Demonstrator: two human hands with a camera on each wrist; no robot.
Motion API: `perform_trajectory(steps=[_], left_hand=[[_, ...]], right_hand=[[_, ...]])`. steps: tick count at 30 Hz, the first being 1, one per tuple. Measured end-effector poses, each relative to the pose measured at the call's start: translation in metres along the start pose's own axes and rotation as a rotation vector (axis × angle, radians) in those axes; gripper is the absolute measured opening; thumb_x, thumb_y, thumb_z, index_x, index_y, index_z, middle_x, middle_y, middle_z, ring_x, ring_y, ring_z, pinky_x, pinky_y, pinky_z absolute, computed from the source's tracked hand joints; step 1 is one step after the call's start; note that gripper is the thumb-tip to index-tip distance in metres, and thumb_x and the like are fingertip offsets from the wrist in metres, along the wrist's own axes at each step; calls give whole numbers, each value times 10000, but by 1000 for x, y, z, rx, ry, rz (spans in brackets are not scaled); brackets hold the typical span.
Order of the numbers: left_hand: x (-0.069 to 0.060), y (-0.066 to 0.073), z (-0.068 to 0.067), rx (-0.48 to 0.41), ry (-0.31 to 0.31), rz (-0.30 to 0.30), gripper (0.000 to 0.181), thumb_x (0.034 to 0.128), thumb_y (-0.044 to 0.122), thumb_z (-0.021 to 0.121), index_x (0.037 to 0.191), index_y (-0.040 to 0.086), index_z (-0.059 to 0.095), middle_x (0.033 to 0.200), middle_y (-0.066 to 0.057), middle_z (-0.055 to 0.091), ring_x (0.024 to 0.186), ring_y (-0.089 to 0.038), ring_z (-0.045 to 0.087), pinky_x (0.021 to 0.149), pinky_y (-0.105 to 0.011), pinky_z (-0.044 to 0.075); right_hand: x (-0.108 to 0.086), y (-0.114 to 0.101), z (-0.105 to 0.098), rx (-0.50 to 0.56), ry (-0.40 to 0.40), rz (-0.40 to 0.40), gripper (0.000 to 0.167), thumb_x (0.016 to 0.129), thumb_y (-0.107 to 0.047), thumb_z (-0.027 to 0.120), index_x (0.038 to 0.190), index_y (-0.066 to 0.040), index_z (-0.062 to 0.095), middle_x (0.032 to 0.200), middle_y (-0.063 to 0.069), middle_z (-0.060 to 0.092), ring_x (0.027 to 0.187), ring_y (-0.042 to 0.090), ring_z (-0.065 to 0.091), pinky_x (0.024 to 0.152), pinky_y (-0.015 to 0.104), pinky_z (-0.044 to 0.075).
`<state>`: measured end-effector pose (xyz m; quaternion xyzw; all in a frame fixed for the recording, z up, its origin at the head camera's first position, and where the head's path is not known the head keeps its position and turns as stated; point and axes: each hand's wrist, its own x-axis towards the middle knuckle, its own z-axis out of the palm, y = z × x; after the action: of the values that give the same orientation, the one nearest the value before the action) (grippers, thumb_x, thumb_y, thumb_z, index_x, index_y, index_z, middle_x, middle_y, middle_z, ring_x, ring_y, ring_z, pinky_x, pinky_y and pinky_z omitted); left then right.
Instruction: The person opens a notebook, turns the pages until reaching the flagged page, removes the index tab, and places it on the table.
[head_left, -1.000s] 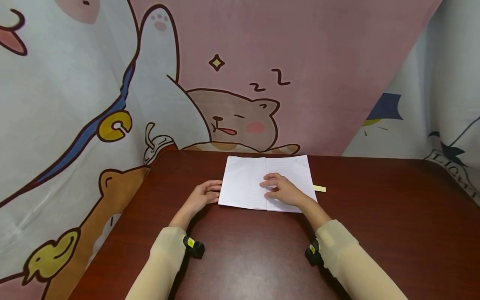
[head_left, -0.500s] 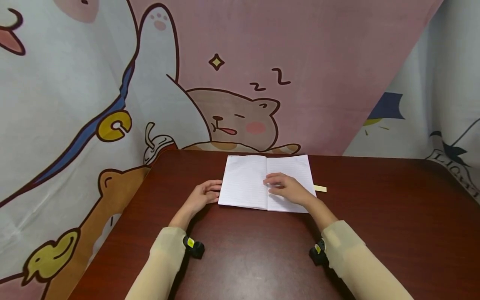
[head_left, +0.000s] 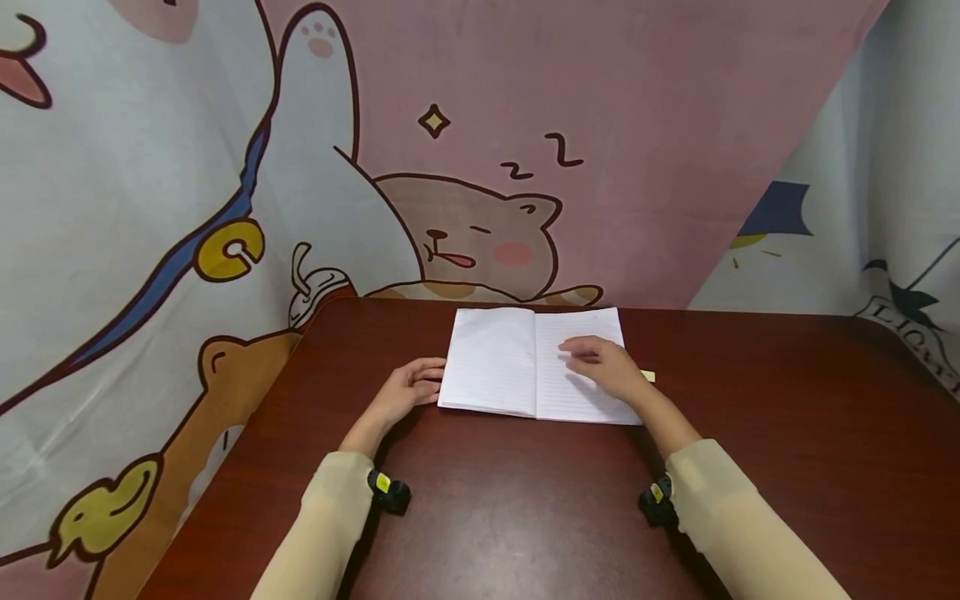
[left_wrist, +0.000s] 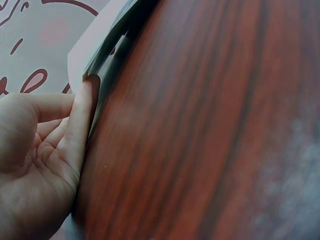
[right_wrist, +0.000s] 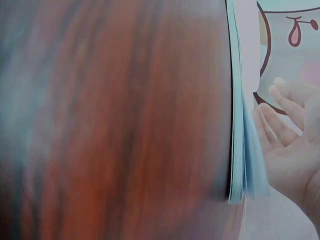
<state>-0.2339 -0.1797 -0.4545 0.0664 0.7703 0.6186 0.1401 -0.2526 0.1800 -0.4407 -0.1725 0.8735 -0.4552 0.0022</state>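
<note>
An open notebook (head_left: 491, 362) with lined white pages lies flat near the table's far edge. At its left edge rests my left hand (head_left: 401, 393), fingertips touching the side of the pages; in the left wrist view that hand (left_wrist: 47, 150) has its fingers against the notebook's edge (left_wrist: 107, 47). Over the right page is my right hand (head_left: 606, 367), its fingers loosely bent and holding nothing. The right wrist view shows this hand (right_wrist: 292, 127) beside the page edges (right_wrist: 236, 125), some pages slightly apart at the near end. A pale yellow tab (head_left: 648, 377) sticks out at the right.
The notebook lies on a dark red-brown wooden table (head_left: 480, 500). Behind and to the left hangs a cloth (head_left: 637, 100) printed with cartoon animals. Each wrist carries a small black camera, the left one (head_left: 390, 492) and the right one (head_left: 657, 502).
My right hand has moved right, from near the centre fold to over the right page, and now partly covers the yellow tab. My left hand has stayed at the left edge.
</note>
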Motion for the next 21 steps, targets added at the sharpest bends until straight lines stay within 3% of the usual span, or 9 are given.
perform_trajectory(steps=[7, 14, 21], left_hand=[[0, 0, 0, 5, 0, 0, 461, 991, -60, 481, 1446, 10, 470, 1400, -256, 542, 1104, -186, 647, 843, -214, 564], [1, 0, 0, 10, 4, 2, 459, 989, -60, 480, 1444, 7, 473, 1398, -256, 544, 1095, -177, 642, 844, -214, 563], [0, 0, 0, 20, 8, 3, 459, 987, -65, 476, 1440, 9, 479, 1394, -253, 549, 1094, -164, 635, 840, -208, 560]], right_hand=[[-3, 5, -12, -68, 86, 72, 378, 934, -106, 670, 1274, 53, 628, 1357, 261, 585, 1289, 421, 520, 1093, 554, 417], [-6, 14, -26, -150, 150, 122, 468, 931, -159, 681, 1332, 59, 576, 1467, 306, 438, 1381, 456, 390, 1145, 581, 336], [-6, 26, -32, -209, 150, 276, 735, 941, -208, 663, 1489, 127, 305, 1520, 371, 294, 1397, 500, 327, 1168, 597, 281]])
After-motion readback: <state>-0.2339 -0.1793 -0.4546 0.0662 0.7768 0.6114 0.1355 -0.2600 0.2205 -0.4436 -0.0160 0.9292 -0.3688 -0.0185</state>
